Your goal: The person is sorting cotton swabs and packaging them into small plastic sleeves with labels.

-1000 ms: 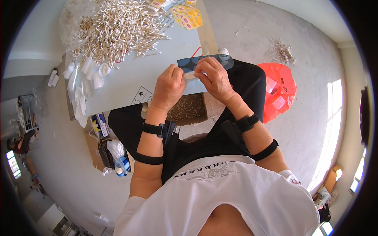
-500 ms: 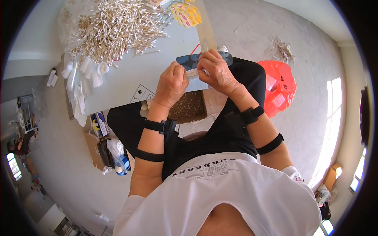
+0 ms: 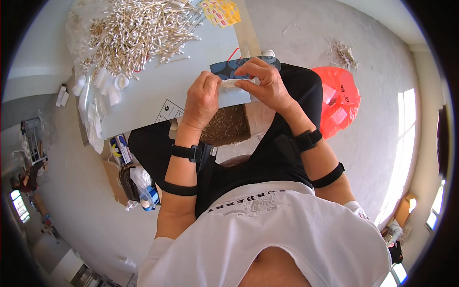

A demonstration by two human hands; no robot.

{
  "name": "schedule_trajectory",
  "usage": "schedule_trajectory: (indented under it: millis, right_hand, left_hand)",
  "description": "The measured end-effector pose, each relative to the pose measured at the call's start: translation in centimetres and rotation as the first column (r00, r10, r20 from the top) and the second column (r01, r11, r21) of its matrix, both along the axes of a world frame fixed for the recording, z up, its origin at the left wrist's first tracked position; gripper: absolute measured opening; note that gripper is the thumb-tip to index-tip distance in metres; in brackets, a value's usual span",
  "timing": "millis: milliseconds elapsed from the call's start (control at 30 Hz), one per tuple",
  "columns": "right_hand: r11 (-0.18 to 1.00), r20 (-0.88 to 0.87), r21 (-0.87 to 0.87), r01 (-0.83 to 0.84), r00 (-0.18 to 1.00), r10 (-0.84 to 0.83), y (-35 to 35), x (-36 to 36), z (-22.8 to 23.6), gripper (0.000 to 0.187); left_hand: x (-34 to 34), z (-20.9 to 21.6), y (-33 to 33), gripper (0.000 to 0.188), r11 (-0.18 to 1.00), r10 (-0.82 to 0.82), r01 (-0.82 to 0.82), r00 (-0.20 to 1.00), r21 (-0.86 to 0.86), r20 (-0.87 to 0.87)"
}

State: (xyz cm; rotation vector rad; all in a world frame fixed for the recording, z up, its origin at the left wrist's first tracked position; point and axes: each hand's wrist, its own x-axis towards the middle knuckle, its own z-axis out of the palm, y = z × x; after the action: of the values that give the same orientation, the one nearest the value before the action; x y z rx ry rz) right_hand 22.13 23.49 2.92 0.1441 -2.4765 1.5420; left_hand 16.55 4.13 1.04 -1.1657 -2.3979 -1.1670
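While the left hand (image 3: 202, 98) pinches one end of a small white roll (image 3: 229, 83), the right hand (image 3: 268, 86) has its thumb and pointing finger spread apart at the other end, with the thumb up against the roll. The roll is over the near right part of the counter (image 3: 153, 93). What is inside the roll is too small to tell.

Just past the hands, a dark blue sheet (image 3: 221, 68) sticks out over the counter's right edge. Below the counter's near edge is a brown box (image 3: 241, 122) with lots of little sticks in it.

On the far left part of the counter is a big, messy heap of swabs (image 3: 138, 36). A clear bag (image 3: 76, 28) is at the counter's far left corner, and white rolls (image 3: 113, 91) sit by its left edge. Yellow cards (image 3: 222, 12) lie at the counter's far right.

On the floor, a red bag (image 3: 342, 103) is to the right of the counter. A carton (image 3: 114, 179) full of things is on the counter's near left side.
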Motion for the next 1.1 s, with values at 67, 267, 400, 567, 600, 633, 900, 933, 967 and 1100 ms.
schedule_trajectory:
  millis: [67,267,400,567,600,633,900,933,967,1100]
  right_hand:
    - [0.999,-0.021,0.052,-0.012,1.000,0.014,-0.3,0.0,-0.5,0.012]
    - [0.999,0.068,-0.025,0.048,0.997,-0.046,-1.4,0.6,-1.4,0.012]
    - [0.980,0.119,-0.173,0.098,0.990,-0.078,-1.8,1.1,-2.0,0.012]
    - [0.968,0.100,-0.202,0.150,0.986,-0.132,-2.1,1.2,-2.4,0.013]
    - [0.970,0.110,-0.203,0.135,0.987,-0.114,-2.0,1.2,-2.3,0.013]
    - [0.972,0.120,-0.204,0.118,0.988,-0.095,-2.0,1.2,-2.3,0.014]
    - [0.963,0.111,-0.219,0.155,0.985,-0.134,-2.2,1.4,-2.8,0.014]
    - [0.963,0.096,-0.219,0.159,0.985,-0.141,-2.3,1.5,-2.8,0.014]
    - [0.962,0.096,-0.219,0.161,0.985,-0.143,-2.2,1.5,-3.0,0.014]
    - [0.907,0.134,-0.375,0.192,0.979,-0.152,-2.0,1.8,-3.8,0.010]
  left_hand:
    - [0.1,0.0,0.1,0.015,1.000,0.009,-0.009,1.000,0.019,-0.001]
    - [1.1,-1.3,-0.2,0.014,0.913,0.008,-0.275,0.751,0.301,0.660]
    - [1.2,-0.7,0.4,0.017,0.876,-0.098,-0.347,0.551,0.335,0.828]
    - [2.1,-1.3,1.7,0.012,0.818,-0.175,-0.443,0.418,0.368,0.891]
    - [2.1,-1.5,1.7,0.012,0.819,-0.173,-0.444,0.414,0.364,0.894]
    - [2.0,-1.7,1.6,0.012,0.816,-0.179,-0.445,0.414,0.370,0.893]
    - [2.4,-2.3,1.7,0.012,0.801,-0.215,-0.455,0.387,0.389,0.897]
    - [2.4,-2.4,1.6,0.013,0.824,-0.208,-0.411,0.423,0.391,0.882]
    - [2.1,-2.2,1.8,0.016,0.845,-0.206,-0.362,0.461,0.395,0.863]
    - [3.0,-1.3,1.8,0.027,0.795,-0.294,-0.358,0.479,0.490,0.827]
